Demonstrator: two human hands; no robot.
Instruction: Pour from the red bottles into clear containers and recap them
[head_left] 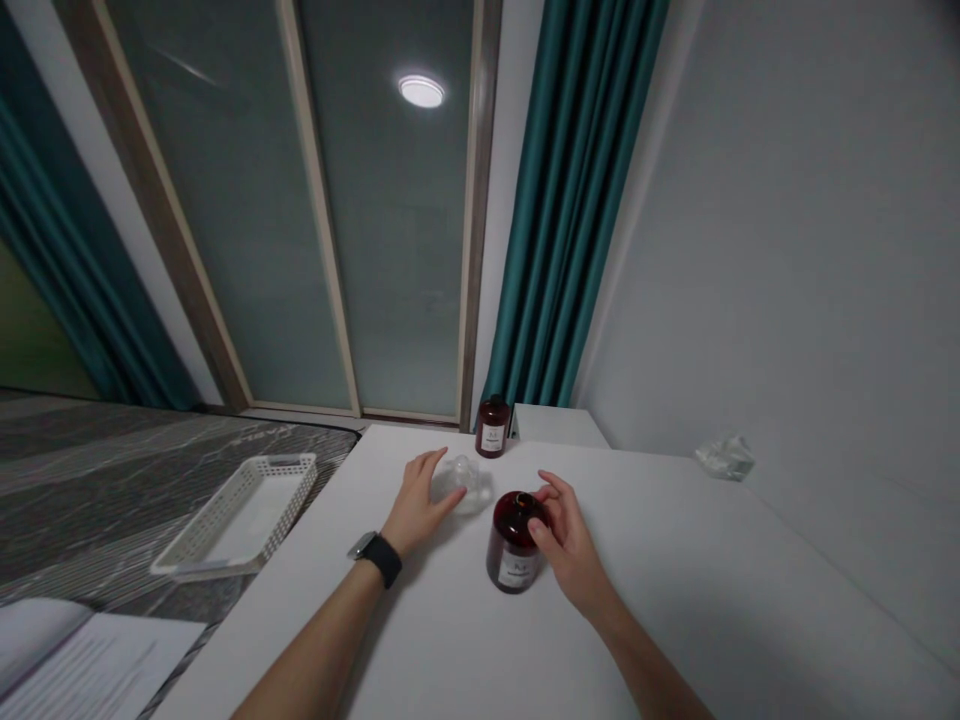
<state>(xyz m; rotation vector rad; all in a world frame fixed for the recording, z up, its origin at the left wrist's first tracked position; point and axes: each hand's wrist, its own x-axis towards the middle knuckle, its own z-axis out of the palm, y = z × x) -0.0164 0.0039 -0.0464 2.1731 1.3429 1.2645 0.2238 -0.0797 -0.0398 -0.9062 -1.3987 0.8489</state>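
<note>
A dark red bottle [514,543] with a white label stands on the white table, its top showing a round opening. My right hand [568,545] grips its upper right side, thumb on the front of the shoulder and fingers behind. Left of the bottle sits a clear, glass-like object [463,478] with a rounded top; its exact kind is hard to make out. My left hand [420,508], with a dark watch on the wrist, reaches beside it, thumb and fingers apart. The thumb overlaps the clear object's front; whether it touches is unclear. Farther back is a second dark red bottle [492,428] with a similar label.
The white table [697,580] runs to the wall on the right. A crumpled clear plastic piece [726,457] lies near its back right edge. To the left, lower down, are a white perforated basket [225,575] and an open book [97,660]. A white box-like surface [559,425] stands behind the table.
</note>
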